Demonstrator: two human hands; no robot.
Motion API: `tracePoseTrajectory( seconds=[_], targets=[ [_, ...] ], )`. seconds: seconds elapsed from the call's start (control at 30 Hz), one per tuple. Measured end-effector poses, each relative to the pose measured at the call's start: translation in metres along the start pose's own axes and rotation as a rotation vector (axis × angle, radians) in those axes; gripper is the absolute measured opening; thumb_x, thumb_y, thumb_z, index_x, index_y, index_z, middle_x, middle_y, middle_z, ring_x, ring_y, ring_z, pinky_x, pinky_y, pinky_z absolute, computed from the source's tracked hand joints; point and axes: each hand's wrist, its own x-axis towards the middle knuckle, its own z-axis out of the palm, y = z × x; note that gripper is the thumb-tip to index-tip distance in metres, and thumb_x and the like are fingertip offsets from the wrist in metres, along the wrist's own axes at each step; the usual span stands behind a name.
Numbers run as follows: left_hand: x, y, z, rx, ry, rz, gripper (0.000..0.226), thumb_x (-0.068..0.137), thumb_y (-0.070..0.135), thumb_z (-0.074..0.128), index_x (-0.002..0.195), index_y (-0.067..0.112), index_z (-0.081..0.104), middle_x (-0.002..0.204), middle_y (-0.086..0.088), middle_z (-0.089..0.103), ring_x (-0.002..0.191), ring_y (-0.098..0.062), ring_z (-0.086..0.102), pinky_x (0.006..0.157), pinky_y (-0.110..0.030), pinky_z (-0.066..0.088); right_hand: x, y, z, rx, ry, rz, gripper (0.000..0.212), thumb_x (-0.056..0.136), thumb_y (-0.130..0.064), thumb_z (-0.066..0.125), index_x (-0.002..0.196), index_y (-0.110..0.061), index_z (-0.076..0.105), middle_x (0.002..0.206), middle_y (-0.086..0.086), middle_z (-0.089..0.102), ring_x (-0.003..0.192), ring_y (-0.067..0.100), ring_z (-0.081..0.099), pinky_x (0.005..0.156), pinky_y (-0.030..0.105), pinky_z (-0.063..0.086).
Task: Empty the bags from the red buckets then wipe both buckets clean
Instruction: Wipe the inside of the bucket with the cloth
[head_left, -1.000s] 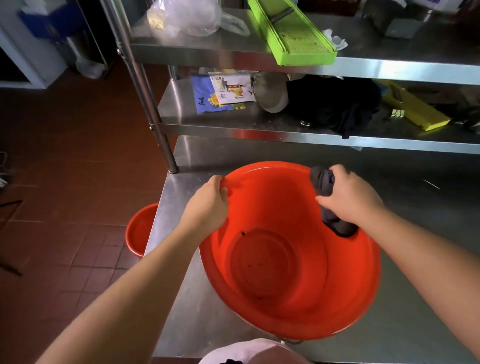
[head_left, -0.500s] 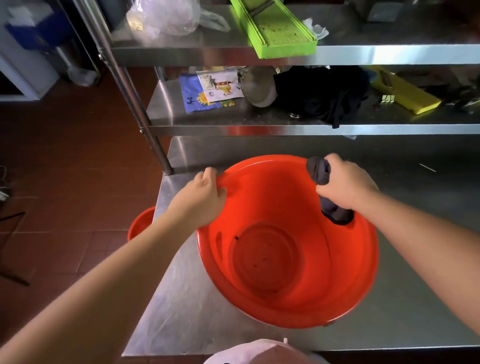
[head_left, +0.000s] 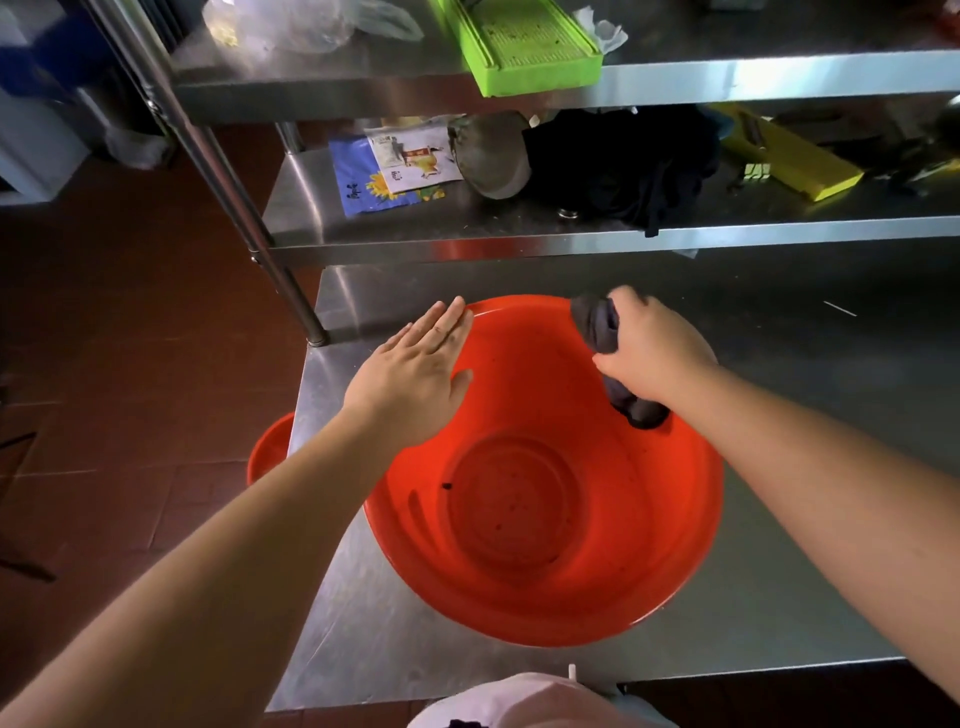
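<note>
Right now my right hand (head_left: 655, 349) clenches a dark cloth (head_left: 602, 325) against the far right inner wall of the red bucket (head_left: 545, 587), with part of the cloth bunched above my knuckles at the rim and the rest hanging out below my palm. My left hand (head_left: 413, 371) lies flat with fingers straight and together over the bucket's left rim, gripping nothing; whether the palm actually touches the plastic I cannot quite tell from this angle. The bucket sits on the steel table (head_left: 374, 639), its mouth tipped toward me, and its inside holds no bag, only a few dark specks near the ribbed bottom. A second red bucket (head_left: 270, 449) stands on the brown tiled floor (head_left: 104, 405) just beside the table's left edge, mostly hidden by it. On the shelf (head_left: 519, 239) behind lie a blue packet (head_left: 363, 187), a black bundle of fabric (head_left: 618, 166) and a yellow tool (head_left: 784, 156); a green slicer (head_left: 524, 47) rests on the shelf above.
</note>
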Motion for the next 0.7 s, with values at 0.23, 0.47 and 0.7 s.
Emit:
tracePoseTrajectory(
  seconds=[0.23,0.47,0.7],
  targets=[
    [0.001,0.000,0.002,-0.068,0.028,-0.028,0.072,0.106,0.046,0.036,0.169,0.023,0.010,0.176,0.008,0.001,0.162,-0.010,0.001,0.131,-0.038,0.018,-0.097,0.031,0.004,0.099,-0.040,0.398,0.061,0.070,-0.041,0.081,0.099,-0.015,0.035,0.094,0.013,0.059,0.087,0.037,0.065,0.065,0.035,0.039],
    [-0.008,0.012,-0.001,-0.112,0.033,-0.116,0.080,0.102,0.056,0.044,0.168,0.021,0.017,0.176,0.005,0.014,0.162,-0.017,0.013,0.128,-0.042,0.027,-0.075,0.038,-0.001,0.160,0.029,0.388,0.050,0.068,-0.029,0.075,0.104,-0.016,0.044,0.085,0.007,0.054,0.071,0.030,0.050,0.062,0.034,0.038],
    [0.000,0.008,-0.017,-0.044,0.028,0.073,0.078,0.102,0.059,0.044,0.166,0.019,0.025,0.176,0.002,0.013,0.163,-0.017,0.006,0.131,-0.036,0.011,0.008,0.029,-0.010,0.065,-0.032,0.028,0.053,0.068,-0.030,0.073,0.112,-0.025,0.044,0.101,0.006,0.058,0.086,0.034,0.060,0.065,0.036,0.042]
  ],
)
